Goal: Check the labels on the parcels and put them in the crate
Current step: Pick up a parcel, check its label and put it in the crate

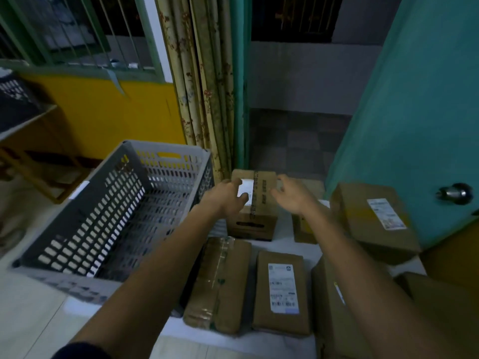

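A grey slotted plastic crate (77, 218) stands on the left with nothing visible inside. Several brown cardboard parcels lie to its right. At the back stands an upright taped box (255, 218) with a white label on top. My left hand (226, 196) hovers at its left top edge and my right hand (294, 194) at its right top edge, fingers spread, gripping nothing. Nearer me lie a tape-wrapped flat parcel (220, 283) and a flat parcel with a white barcode label (282, 288). A larger labelled box (375, 218) sits at the right.
A teal door (414, 99) with a metal knob (455, 193) stands just right of the parcels. A floral curtain (204, 81) hangs behind the crate. More cardboard boxes (337, 307) crowd the lower right. A wooden shelf frame (31, 156) is at far left.
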Action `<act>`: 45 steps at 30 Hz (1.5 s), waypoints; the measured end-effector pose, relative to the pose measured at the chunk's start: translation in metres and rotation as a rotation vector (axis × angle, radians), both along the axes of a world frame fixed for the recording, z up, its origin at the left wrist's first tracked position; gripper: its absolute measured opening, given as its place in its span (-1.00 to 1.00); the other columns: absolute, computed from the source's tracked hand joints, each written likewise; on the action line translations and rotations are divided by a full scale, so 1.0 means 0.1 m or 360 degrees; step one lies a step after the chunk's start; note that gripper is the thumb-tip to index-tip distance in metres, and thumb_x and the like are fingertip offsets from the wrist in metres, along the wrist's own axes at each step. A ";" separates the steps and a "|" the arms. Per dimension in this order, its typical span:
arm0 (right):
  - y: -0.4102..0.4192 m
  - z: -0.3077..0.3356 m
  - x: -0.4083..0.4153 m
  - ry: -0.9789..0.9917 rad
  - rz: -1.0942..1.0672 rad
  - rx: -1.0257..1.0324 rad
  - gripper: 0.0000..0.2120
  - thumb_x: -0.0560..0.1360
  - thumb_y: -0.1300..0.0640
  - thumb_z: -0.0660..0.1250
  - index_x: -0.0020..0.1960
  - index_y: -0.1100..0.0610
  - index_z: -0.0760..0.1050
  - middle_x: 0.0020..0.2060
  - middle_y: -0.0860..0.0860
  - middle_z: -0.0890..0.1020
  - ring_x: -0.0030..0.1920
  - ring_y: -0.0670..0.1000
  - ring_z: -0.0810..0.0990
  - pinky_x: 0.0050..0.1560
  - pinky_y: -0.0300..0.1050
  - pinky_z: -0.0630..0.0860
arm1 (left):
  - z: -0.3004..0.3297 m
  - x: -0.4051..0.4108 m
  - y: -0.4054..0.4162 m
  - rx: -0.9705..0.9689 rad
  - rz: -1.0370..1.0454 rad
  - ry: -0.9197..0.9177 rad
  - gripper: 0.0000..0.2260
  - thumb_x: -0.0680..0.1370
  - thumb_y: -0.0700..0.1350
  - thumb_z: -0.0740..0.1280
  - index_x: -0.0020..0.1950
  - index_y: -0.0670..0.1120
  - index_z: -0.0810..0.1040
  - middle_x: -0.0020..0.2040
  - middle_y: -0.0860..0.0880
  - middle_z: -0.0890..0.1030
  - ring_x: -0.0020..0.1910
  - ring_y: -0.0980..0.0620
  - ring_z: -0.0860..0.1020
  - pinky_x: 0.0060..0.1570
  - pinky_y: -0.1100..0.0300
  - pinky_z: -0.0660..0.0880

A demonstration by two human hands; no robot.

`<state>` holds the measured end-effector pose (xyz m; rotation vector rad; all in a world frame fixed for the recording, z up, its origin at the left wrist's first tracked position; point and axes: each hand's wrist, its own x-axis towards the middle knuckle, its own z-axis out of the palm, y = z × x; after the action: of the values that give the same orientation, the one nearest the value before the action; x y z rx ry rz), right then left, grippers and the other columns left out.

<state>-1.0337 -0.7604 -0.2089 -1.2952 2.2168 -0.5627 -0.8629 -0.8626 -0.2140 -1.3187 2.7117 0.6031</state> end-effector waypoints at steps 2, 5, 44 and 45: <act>0.08 -0.21 0.09 -0.0099 0.0020 0.0007 -0.62 0.65 -0.05 0.22 0.45 -0.01 0.37 0.28 0.03 0.60 0.24 0.07 0.57 0.27 0.15 0.52 | -0.23 0.08 0.10 0.0039 0.0058 0.0010 -0.49 0.69 0.12 0.17 0.61 -0.02 0.22 0.51 -0.18 0.39 0.39 -0.23 0.45 0.29 -0.11 0.46; 0.20 -0.52 0.22 -0.0188 0.0041 0.0028 -0.63 0.66 -0.08 0.21 0.43 -0.01 0.38 0.27 0.02 0.59 0.23 0.05 0.57 0.26 0.13 0.53 | -0.56 0.23 0.25 0.0044 0.0124 0.0025 -0.53 0.68 0.08 0.19 0.57 0.01 0.27 0.46 -0.15 0.43 0.34 -0.19 0.49 0.26 -0.08 0.48; 0.56 -1.20 1.36 -0.0644 -0.0123 0.0332 -0.48 0.65 -0.05 0.26 0.56 0.10 0.29 0.42 0.06 0.50 0.38 0.11 0.49 0.28 -0.11 0.41 | -1.86 0.99 0.75 0.0307 0.0251 0.0007 -0.38 0.63 0.22 0.17 0.63 0.09 0.06 0.67 0.04 -0.08 0.52 -0.25 0.30 0.35 -0.23 0.44; 0.58 -1.13 1.34 -0.0647 -0.0129 0.0311 -0.47 0.66 -0.04 0.26 0.57 0.10 0.28 0.45 0.05 0.47 0.41 0.10 0.46 0.31 -0.11 0.38 | -1.78 0.97 0.77 0.0287 0.0246 0.0007 -0.38 0.63 0.24 0.15 0.64 0.10 0.03 0.68 0.04 -0.11 0.52 -0.26 0.31 0.34 -0.23 0.45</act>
<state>-0.8999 -0.7023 -0.3216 -0.9029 1.9355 -0.5664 -0.7656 -0.7859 -0.3922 -1.4884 2.5040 0.8423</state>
